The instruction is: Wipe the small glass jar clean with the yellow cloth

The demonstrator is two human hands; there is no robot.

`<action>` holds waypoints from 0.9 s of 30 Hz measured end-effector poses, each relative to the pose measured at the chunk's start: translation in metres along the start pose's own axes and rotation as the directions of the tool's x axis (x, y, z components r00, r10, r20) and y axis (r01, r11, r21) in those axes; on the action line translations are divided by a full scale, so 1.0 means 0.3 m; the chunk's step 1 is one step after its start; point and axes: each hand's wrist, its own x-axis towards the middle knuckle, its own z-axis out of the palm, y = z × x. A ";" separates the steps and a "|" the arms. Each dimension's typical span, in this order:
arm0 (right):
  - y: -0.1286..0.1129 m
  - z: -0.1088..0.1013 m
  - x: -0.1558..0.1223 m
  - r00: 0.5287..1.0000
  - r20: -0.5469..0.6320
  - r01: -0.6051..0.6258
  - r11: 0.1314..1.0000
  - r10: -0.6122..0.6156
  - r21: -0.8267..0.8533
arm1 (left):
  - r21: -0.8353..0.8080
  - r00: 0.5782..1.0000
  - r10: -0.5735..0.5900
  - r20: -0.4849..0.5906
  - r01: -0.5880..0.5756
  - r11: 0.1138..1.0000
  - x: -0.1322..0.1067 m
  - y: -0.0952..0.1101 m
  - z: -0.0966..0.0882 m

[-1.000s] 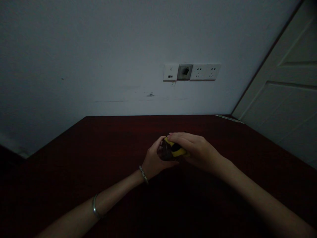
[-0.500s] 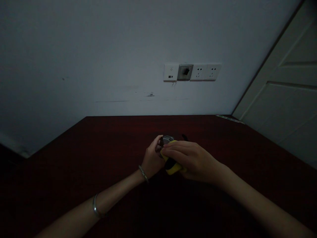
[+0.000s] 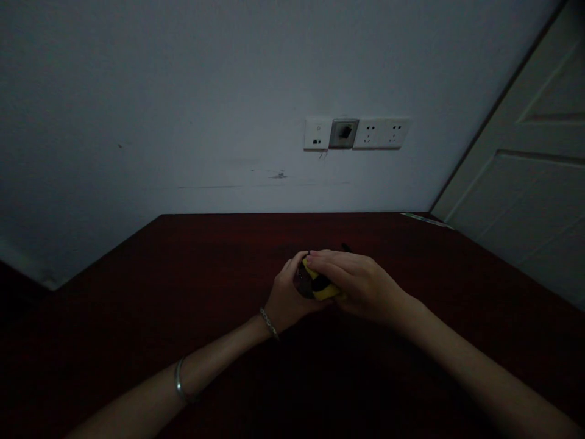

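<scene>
My left hand (image 3: 287,299) curls around a dark, rounded, shiny object (image 3: 301,282), whose kind I cannot make out in the low light. In my right hand (image 3: 361,281) is a soft-looking yellow and black cloth (image 3: 325,291), pressed against the shiny object from the right. The fingers of the right hand lie over the top of the cloth and hide part of both things. A small black tip (image 3: 346,247) shows just behind the right hand; what it belongs to is hidden.
Both hands are above a dark red wooden table (image 3: 219,256). Behind it rises a pale wall (image 3: 183,110) with a row of sockets and switches (image 3: 356,133). A white panelled door (image 3: 539,164) stands at the right. A thin printed strip (image 3: 427,220) lies along the far right table edge.
My right hand has moved slightly up and away with the cloth, over the top of the shiny object. My left hand has shifted a little right, its thumb now reaching under the cloth.
</scene>
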 end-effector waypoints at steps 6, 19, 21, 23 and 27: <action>-0.032 0.003 0.012 0.993 -0.064 0.102 0.993 -0.099 0.057 | -0.165 0.991 -0.133 0.013 0.133 0.977 0.021 -0.012 -0.015; 0.066 -0.002 -0.041 0.953 -0.218 -0.192 0.976 0.210 0.101 | -0.512 0.914 -0.389 0.113 0.389 0.766 0.039 -0.007 -0.028; 0.075 0.018 -0.047 0.953 -0.223 -0.180 0.975 0.207 0.134 | -0.526 0.906 -0.403 0.128 0.406 0.747 0.040 0.006 -0.030; 0.073 0.028 -0.047 0.950 -0.232 -0.172 0.971 0.208 0.168 | -0.538 0.907 -0.401 0.131 0.405 0.740 0.041 0.017 -0.030; 0.053 0.021 -0.037 0.958 -0.218 -0.143 0.969 0.187 0.202 | -0.534 0.914 -0.392 0.106 0.385 0.753 0.047 0.015 -0.025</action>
